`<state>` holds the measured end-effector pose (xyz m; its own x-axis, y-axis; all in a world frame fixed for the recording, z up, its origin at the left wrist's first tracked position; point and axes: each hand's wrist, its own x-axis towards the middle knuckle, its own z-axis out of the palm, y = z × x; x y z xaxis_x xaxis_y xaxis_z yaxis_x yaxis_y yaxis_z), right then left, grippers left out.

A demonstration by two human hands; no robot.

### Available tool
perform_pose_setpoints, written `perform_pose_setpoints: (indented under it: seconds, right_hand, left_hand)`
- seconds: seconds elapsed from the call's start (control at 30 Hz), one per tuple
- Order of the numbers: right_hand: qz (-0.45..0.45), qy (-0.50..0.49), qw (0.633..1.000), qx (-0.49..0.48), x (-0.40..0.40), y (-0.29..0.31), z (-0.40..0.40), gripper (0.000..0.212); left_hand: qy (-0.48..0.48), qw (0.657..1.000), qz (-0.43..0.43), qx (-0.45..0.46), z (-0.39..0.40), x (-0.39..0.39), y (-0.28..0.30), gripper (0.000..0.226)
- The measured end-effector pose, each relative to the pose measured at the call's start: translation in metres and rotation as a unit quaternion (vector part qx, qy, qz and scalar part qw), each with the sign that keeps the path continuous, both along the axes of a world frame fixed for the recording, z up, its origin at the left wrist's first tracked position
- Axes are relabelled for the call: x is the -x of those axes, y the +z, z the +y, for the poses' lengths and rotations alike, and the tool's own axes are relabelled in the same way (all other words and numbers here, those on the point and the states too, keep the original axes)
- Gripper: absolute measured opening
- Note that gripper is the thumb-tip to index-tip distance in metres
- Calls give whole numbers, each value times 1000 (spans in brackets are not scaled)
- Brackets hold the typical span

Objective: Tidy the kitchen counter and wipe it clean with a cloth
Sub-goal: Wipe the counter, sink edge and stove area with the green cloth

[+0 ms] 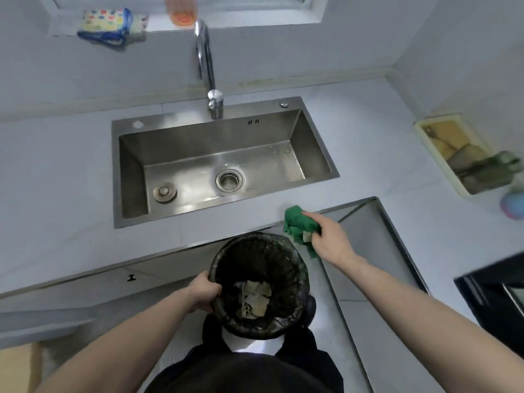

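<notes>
My right hand (pixel 330 239) grips a crumpled green cloth (pixel 299 225) at the front edge of the pale grey counter (pixel 368 154), just right of the sink. My left hand (pixel 202 292) holds the left rim of a round black bin (pixel 286 256) lined with a dark bag, held below the counter edge in front of me. Crumpled paper scraps (pixel 253 299) lie at the bin's bottom.
A steel sink (pixel 133 165) with a tall tap (pixel 207 69) is set in the counter, a loose plug (pixel 164 191) and a strainer drain inside. A cream tray (pixel 425 137) of sponges stands at right. A patterned cloth (pixel 105 22) lies on the windowsill. A black appliance (pixel 496 296) sits at lower right.
</notes>
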<state>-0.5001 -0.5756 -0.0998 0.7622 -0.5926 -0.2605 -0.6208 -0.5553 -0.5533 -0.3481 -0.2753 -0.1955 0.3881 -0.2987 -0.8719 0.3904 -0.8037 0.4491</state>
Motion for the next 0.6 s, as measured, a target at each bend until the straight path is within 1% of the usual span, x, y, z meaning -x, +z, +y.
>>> perform_pose_setpoints:
  seconds: [0.07,0.13,0.17,0.27,0.4,0.47,0.53,0.6]
  right_hand:
    - [-33,-66,997,8,16,9,-50,63]
    - [-74,-137,988,4,26,13,-96,60]
    - [-88,-168,982,2,33,12,-125,59]
    - [-105,-223,969,8,52,-1,-198,58]
    - [-83,-237,967,40,73,-16,-282,56]
    - [-56,-230,971,43,77,-23,-313,56]
    - [-20,-216,976,29,78,-33,-335,57]
    - [23,-185,982,0,76,-46,-350,59]
  left_hand:
    - [-8,1000,-9,14,-38,12,3,43]
    - [1,1000,-7,17,-71,25,11,38]
    - [2,1000,-6,13,-90,34,11,40]
    - [7,1000,-4,-3,-132,54,2,43]
    - [20,1000,7,-13,-191,87,-4,45]
    - [27,999,3,-19,-214,100,-7,40]
    - [25,999,-8,-32,-231,109,-11,37]
    - [15,999,-6,-42,-247,114,-19,41]
